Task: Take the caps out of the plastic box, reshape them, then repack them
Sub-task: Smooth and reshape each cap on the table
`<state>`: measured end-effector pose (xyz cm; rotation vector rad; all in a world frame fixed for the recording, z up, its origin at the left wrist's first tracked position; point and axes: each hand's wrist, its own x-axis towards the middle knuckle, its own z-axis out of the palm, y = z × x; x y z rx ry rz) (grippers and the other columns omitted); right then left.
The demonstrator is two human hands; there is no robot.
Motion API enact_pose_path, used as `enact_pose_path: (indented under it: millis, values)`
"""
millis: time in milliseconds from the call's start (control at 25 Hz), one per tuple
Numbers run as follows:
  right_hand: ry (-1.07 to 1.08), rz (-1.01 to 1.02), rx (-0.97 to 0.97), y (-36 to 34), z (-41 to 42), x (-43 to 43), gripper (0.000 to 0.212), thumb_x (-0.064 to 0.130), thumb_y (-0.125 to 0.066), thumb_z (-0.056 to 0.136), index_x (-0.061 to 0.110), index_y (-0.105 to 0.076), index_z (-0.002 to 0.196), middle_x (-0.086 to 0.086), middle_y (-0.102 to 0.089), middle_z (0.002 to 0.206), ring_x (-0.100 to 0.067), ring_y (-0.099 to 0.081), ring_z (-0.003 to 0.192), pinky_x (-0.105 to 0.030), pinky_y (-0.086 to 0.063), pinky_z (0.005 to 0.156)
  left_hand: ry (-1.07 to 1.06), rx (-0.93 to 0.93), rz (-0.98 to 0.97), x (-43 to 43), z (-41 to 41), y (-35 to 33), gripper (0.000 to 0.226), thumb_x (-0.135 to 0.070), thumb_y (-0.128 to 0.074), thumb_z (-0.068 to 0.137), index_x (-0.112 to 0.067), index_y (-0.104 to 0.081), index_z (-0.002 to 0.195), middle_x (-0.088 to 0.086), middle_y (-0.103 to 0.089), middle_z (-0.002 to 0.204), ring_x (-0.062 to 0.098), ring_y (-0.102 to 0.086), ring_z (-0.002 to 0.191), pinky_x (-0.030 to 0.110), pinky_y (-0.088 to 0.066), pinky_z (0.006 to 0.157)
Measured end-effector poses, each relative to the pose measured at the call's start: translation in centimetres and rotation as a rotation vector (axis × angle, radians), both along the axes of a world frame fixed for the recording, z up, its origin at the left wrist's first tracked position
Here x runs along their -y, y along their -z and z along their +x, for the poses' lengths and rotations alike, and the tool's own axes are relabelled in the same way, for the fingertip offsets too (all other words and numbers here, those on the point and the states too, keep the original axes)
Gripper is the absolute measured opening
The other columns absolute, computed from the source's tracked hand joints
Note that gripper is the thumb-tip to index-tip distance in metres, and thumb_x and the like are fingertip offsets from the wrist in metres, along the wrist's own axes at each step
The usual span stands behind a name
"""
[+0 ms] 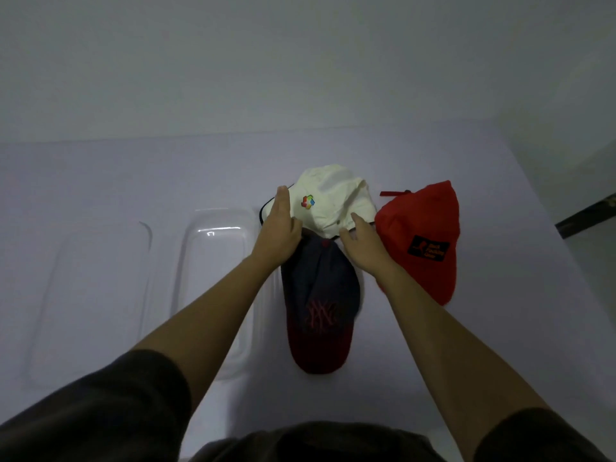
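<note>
Hands, left (pixel 280 225) and right (pixel 361 243), hide where white cap (pixel 333 201) meets navy cap (pixel 320 295)

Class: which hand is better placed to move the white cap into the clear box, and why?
Probably left: the left hand rests on the white cap on the side nearest the clear box; the right hand is farther.

I count three caps in front of me: one white cap (pixel 336 198), one dark cap (pixel 320 295) with a red brim, and one red cap (pixel 420 228). There is one clear plastic box (pixel 216 225) and one clear lid (pixel 93 295). All of it lies on one white table (pixel 500 328). Two hands are in view, my left hand (pixel 280 228) and my right hand (pixel 363 245), plus two dark sleeves (pixel 100 411).
</note>
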<state>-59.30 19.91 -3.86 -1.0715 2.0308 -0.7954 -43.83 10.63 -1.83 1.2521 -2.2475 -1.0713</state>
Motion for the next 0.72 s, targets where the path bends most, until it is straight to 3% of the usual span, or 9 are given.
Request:
enact_pose_path:
  millis: [80, 160, 200, 320, 440, 560, 720]
  values:
    - [-0.043, 0.097, 0.015, 0.4, -0.4, 1.8, 0.042, 0.027, -0.042, 0.095, 0.004, -0.043, 0.13, -0.016, -0.053, 0.129, -0.03, -0.051, 0.118, -0.041, -0.042, 0.1, 0.048, 0.18, 0.032, 3.1, -0.9, 1.1, 0.053, -0.011, -0.038, 0.094, 0.004, -0.017, 0.14, 0.026, -0.029, 0.145, 0.039, -0.035, 0.131, 0.042, -0.035, 0.105]
    - [-0.072, 0.147, 0.052, 1.0, -0.4, 3.1, 0.052, 0.035, -0.046, 0.089, 0.007, -0.041, 0.132, -0.013, -0.053, 0.131, -0.029, -0.051, 0.119, -0.043, -0.042, 0.101, 0.114, 0.377, 0.119, 5.5, -1.7, 2.5, 0.064, -0.02, -0.038, 0.098, 0.005, -0.003, 0.145, 0.027, -0.007, 0.154, 0.038, -0.013, 0.143, 0.042, -0.019, 0.115]
    - [-0.059, 0.151, 0.086, 1.5, -0.4, 3.6, 0.058, 0.04, -0.048, 0.085, 0.01, -0.04, 0.134, -0.01, -0.052, 0.133, -0.026, -0.05, 0.12, -0.041, -0.042, 0.102, 0.127, 0.441, 0.16, 6.3, -2.3, 3.1, 0.067, -0.024, -0.039, 0.098, 0.005, -0.002, 0.145, 0.027, -0.006, 0.154, 0.038, -0.012, 0.143, 0.043, -0.018, 0.115]
    - [0.056, 0.176, 0.105, 1.7, -0.8, 5.0, 0.05, 0.042, -0.055, 0.086, 0.012, -0.047, 0.126, -0.004, -0.059, 0.124, -0.023, -0.055, 0.113, -0.033, -0.044, 0.09, 0.007, 0.559, 0.323, 8.0, -4.1, 4.3, 0.064, -0.028, -0.044, 0.094, 0.002, -0.015, 0.142, 0.028, -0.02, 0.148, 0.043, -0.025, 0.136, 0.049, -0.027, 0.111]
    - [0.117, 0.247, -0.066, 2.3, -1.3, 6.5, 0.038, 0.039, -0.054, 0.088, 0.01, -0.055, 0.113, -0.009, -0.064, 0.112, -0.03, -0.059, 0.102, -0.029, -0.041, 0.075, 0.01, 0.695, 0.284, 8.6, -5.3, 4.6, 0.06, -0.038, -0.045, 0.09, -0.005, -0.028, 0.137, 0.025, -0.022, 0.145, 0.044, -0.023, 0.134, 0.054, -0.026, 0.109]
    - [0.197, 0.221, -0.075, 2.2, -1.3, 7.8, 0.03, 0.029, -0.053, 0.091, 0.008, -0.054, 0.112, -0.014, -0.064, 0.111, -0.033, -0.058, 0.103, -0.032, -0.043, 0.077, -0.041, 0.675, 0.267, 9.4, -5.3, 4.8, 0.066, -0.046, -0.055, 0.085, -0.017, -0.028, 0.138, 0.024, -0.016, 0.146, 0.047, -0.031, 0.128, 0.054, -0.028, 0.108]
    - [0.244, 0.065, -0.068, 1.1, -1.2, 8.8, 0.024, 0.019, -0.043, 0.097, 0.004, -0.051, 0.114, -0.017, -0.062, 0.106, -0.033, -0.057, 0.098, -0.027, -0.034, 0.07, -0.091, 0.484, 0.338, 10.6, -5.1, 4.6, 0.084, -0.05, -0.07, 0.073, -0.021, -0.026, 0.14, 0.02, -0.025, 0.14, 0.041, -0.043, 0.122, 0.048, -0.037, 0.104]
